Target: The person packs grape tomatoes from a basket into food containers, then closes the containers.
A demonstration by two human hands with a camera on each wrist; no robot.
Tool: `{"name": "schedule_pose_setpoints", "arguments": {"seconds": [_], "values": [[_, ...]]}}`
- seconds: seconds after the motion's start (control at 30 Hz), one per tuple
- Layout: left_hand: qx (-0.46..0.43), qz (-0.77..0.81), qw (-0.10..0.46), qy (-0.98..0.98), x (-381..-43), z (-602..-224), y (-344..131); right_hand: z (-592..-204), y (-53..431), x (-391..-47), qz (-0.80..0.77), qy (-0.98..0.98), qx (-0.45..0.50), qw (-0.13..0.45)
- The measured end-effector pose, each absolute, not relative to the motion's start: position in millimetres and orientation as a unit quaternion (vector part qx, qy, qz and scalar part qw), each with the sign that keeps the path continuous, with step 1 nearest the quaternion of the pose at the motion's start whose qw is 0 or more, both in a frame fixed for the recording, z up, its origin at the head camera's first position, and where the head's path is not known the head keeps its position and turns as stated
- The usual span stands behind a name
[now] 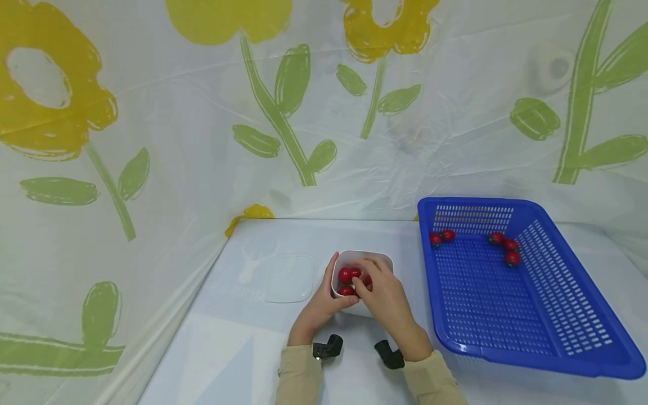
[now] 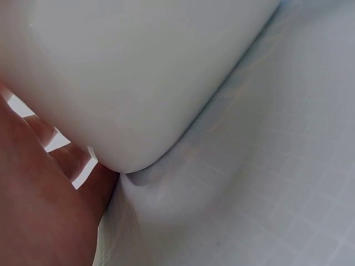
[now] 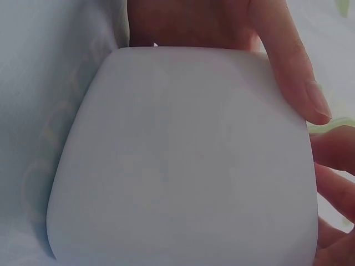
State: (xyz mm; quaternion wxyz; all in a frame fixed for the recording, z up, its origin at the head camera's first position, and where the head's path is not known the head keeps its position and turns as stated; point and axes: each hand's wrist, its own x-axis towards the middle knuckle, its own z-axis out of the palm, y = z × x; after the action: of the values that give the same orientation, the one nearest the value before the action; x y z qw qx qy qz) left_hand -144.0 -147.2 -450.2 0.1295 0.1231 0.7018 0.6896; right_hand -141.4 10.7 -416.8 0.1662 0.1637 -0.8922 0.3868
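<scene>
A white square container (image 1: 361,307) stands on the table with several red cherry tomatoes (image 1: 345,275) inside. My left hand (image 1: 324,302) grips its left side, fingers along the wall and thumb over the near rim. In the left wrist view, that hand (image 2: 50,188) lies against the smooth container wall (image 2: 133,83). From the right, my right hand (image 1: 383,292) reaches into the opening, its thumb and curled fingers around a cherry tomato. The right wrist view has the container side (image 3: 183,160) in front, with the left thumb (image 3: 291,66) at its rim.
To the right stands a large blue plastic basket (image 1: 506,360) with several cherry tomatoes (image 1: 511,258) near its far end. A translucent square lid (image 1: 290,278) lies on the table left of the container. Behind hangs a flower-printed curtain (image 1: 435,140).
</scene>
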Motion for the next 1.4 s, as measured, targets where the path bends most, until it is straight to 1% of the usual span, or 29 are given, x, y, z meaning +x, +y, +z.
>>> {"name": "schedule_pose_setpoints", "arguments": {"seconds": [0.1, 0.33, 0.47, 0.67, 0.87, 1.03, 1.23, 1.4], "values": [[0.126, 0.689, 0.129, 0.702, -144, -452, -148, -417, 10, -142, 0.394, -0.889, 0.164, 0.164], [0.118, 0.681, 0.117, 0.713, -152, -474, -150, -412, 11, -141, 0.425, -0.876, 0.169, 0.153], [0.122, 0.683, 0.116, 0.711, -153, -477, -151, -406, 13, -139, 0.439, -0.871, 0.169, 0.139], [0.112, 0.679, 0.130, 0.713, -147, -463, -150, -391, 21, -134, 0.488, -0.853, 0.167, 0.084], [0.104, 0.672, 0.115, 0.724, -152, -476, -149, -375, 33, -129, 0.533, -0.830, 0.162, 0.031], [0.101, 0.666, 0.111, 0.731, -152, -476, -148, -363, 48, -127, 0.574, -0.802, 0.162, -0.001], [0.092, 0.661, 0.119, 0.735, -152, -468, -148, -354, 67, -129, 0.616, -0.768, 0.178, 0.007], [0.101, 0.663, 0.129, 0.730, -145, -452, -147, -352, 78, -131, 0.632, -0.754, 0.177, 0.015]]}}
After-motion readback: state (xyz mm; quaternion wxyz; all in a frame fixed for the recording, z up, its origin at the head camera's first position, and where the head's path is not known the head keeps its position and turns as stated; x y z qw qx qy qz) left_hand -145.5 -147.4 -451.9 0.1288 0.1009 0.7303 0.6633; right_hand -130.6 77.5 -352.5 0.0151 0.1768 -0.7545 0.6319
